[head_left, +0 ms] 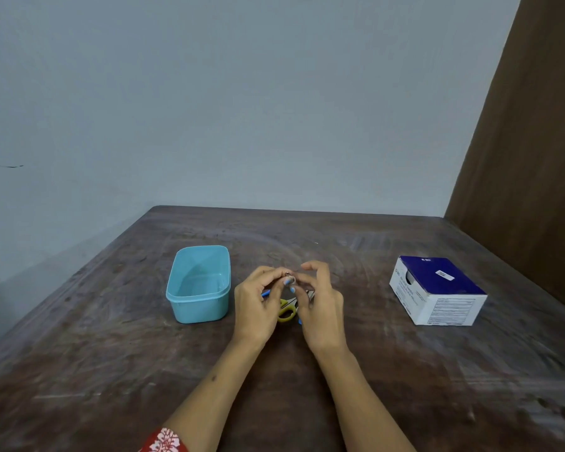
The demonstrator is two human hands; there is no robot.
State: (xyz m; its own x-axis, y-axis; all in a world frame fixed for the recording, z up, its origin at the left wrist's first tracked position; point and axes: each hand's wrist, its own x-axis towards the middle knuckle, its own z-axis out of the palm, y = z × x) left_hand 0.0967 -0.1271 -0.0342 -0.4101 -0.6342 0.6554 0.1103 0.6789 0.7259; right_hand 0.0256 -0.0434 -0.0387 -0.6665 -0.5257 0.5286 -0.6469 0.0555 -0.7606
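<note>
Your two hands are together at mid-table, fingertips meeting over a small piece (pixel 289 277). It's pale and ring-like w/ a dark bit on top, too tiny to say what it is. Your left hand (pixel 257 309) pinches it from the left w/ curled fingers and thumb. Your right hand (pixel 322 309) pinches it from the right w/ thumb and a lower finger, while the index finger arches up and over, off the piece. The piece sits up in the air btwn the two sets of fingertips, above the table (pixel 111 370), not resting on it. Directly under your hands lie scissors (pixel 287 314) w/ yellow-green handles, flat on the wood. The handles show in the gap btwn your palms; the blades are mostly hidden behind your right hand. A blue sliver (pixel 265 292) pokes out at your left hand's fingers; can't tell what it belongs to. Just left of your left hand stands a light-blue plastic tub (pixel 199 309), open-topped, close to it but not touching. Well off to the right of your right hand sits a white cardboard box (pixel 437 290) w/ a dark blue top and printed labels on its sides. A red-and-white patterned sleeve (pixel 165 442) shows at your left elbow, near edge of view.
</note>
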